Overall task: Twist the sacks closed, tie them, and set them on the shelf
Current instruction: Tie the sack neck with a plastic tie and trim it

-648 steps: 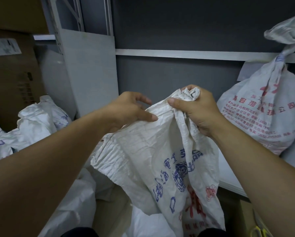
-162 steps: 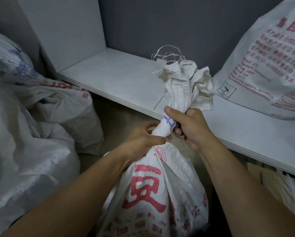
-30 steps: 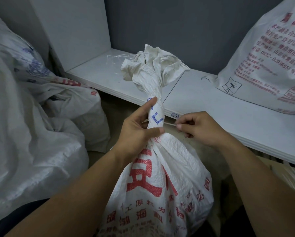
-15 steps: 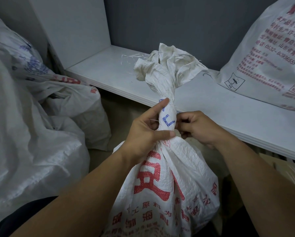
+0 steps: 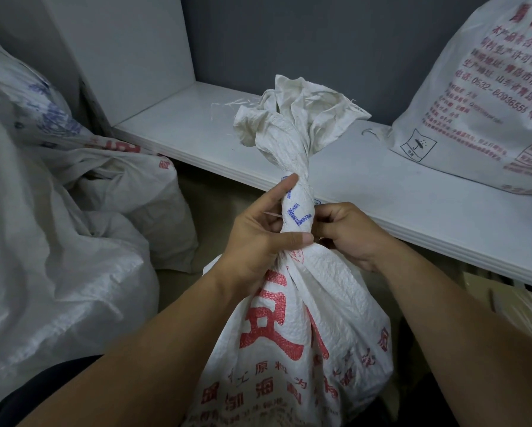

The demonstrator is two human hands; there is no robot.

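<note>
White sacks (image 5: 58,241) are heaped at left. The red-printed sack (image 5: 301,318) is held upright before the shelf (image 5: 397,192), its twisted neck encircled by thumb and forefinger of the left hand (image 5: 258,238). The fingers of the right hand (image 5: 347,235) are curled against the neck; what they pinch cannot be told.

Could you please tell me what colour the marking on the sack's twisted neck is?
The marking is blue on the white sack; clearest in the head view.
</note>
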